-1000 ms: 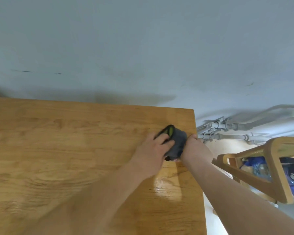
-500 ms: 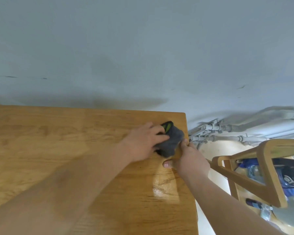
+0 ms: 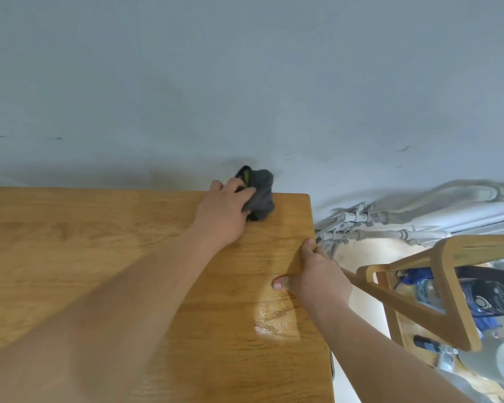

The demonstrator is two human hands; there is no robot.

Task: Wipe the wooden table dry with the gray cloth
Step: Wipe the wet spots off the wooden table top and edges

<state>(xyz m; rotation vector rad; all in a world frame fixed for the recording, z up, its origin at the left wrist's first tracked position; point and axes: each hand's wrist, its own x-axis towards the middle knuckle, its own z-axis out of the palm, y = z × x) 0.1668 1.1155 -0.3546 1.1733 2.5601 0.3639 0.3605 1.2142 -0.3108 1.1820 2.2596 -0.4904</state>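
Note:
The wooden table (image 3: 85, 242) fills the lower left, its right edge running down the middle right. My left hand (image 3: 224, 216) grips the bunched gray cloth (image 3: 261, 196), which has a yellow-green mark, at the table's far right corner against the wall. My right hand (image 3: 314, 271) clasps the table's right edge, thumb on top and fingers over the side. A glossy patch (image 3: 271, 318) shines on the wood just below my right hand.
A pale grey wall (image 3: 245, 82) stands directly behind the table. Grey pipes (image 3: 390, 222) run along the floor to the right. A wooden chair frame (image 3: 437, 286) with bottles and other items beneath it stands close to the table's right side.
My left hand has carried the cloth up to the far corner of the table. My right hand has let go of the cloth and taken hold of the table's right edge.

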